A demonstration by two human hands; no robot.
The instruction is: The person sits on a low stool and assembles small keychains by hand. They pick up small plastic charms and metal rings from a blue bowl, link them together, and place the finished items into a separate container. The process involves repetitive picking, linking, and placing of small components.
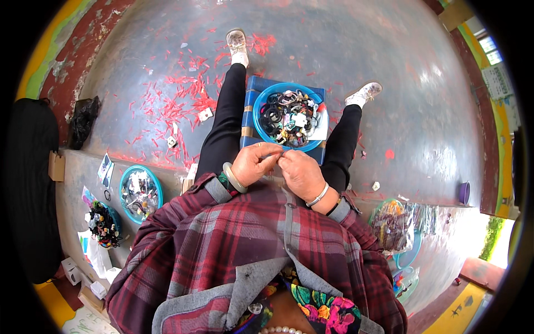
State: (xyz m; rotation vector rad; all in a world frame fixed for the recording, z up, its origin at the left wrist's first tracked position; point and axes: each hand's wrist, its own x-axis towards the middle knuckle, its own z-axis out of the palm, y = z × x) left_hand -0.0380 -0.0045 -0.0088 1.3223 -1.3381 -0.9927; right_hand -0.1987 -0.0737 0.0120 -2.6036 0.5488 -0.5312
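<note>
The basin [256, 117] of hair ties [285, 125] sits just beyond the fingertips of both hands, between the person's legs, on one blue-and-brown stand [249, 103]. The left hand [253, 164] and right hand [303, 177] meet at the basin's near edge, fingers curled and thumb and forefinger drawn together on each; whether something small is pinched between them, I cannot tell.

There are two hands, two pale shoes [236, 40] and one purple pot [464, 192], far to the right. The hair ties are too many to count, mostly black, with some white and coloured ones.

Two more containers stand at the left: a blue tub [160, 192] of clear-wrapped pieces, and a smaller bowl [117, 220] heaped with dark bands [102, 225]. On the right, clear packets [392, 222] lie by another blue container [410, 256]. Red scraps [183, 100] litter the floor [411, 128].
</note>
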